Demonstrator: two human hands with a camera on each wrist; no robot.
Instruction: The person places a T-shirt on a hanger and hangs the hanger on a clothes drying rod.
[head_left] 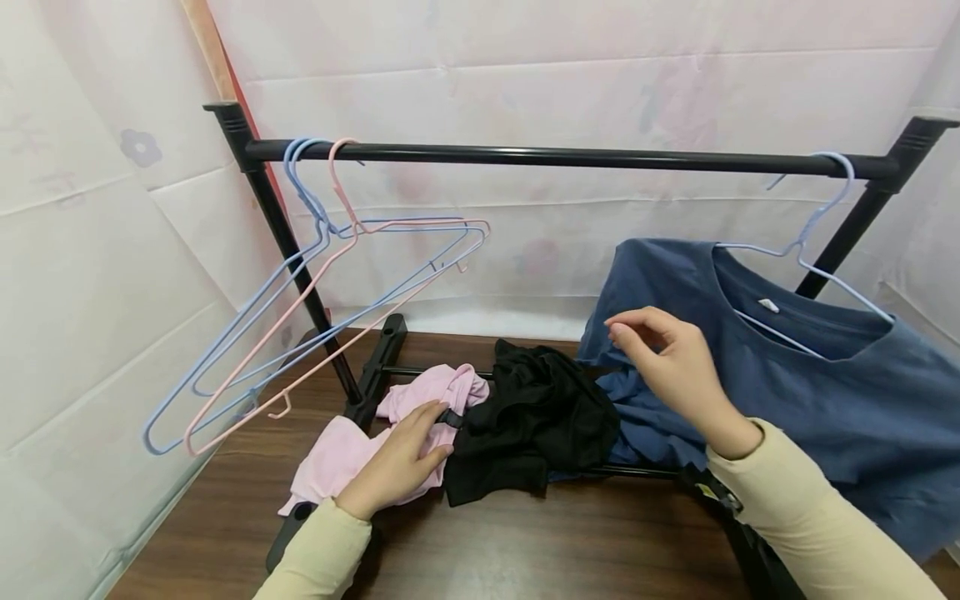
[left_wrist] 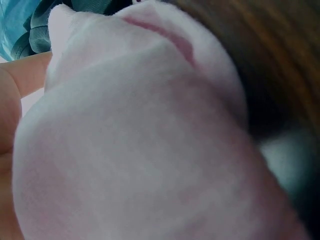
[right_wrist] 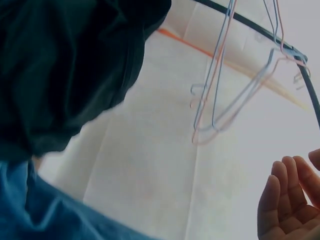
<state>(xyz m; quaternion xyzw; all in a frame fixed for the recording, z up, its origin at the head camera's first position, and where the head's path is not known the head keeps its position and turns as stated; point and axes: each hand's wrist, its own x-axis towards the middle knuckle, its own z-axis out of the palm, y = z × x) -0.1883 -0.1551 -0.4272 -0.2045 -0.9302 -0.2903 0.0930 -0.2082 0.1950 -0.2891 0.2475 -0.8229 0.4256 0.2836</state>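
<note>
My left hand [head_left: 405, 458] rests over a crumpled pink garment [head_left: 333, 458], its fingers fairly straight and pointing toward a black garment [head_left: 536, 417]. In the left wrist view the pink cloth [left_wrist: 135, 130] fills most of the picture, with part of the hand at the left edge. Raised in front of a blue T-shirt [head_left: 660, 283], my right hand [head_left: 675, 358] holds nothing, its fingers loosely bent. That shirt hangs on a light blue hanger [head_left: 802, 242] at the right end of the rail. The right wrist view shows the same hand [right_wrist: 290, 200] with its palm bare.
A black rack rail [head_left: 525, 156] spans the back. Light blue hangers [head_left: 247, 312] and a pink hanger [head_left: 262, 358] hang at its left end, jutting forward. Bunched blue cloth [head_left: 645, 425] lies beside the black garment. The rack stands on a brown wooden table [head_left: 480, 542].
</note>
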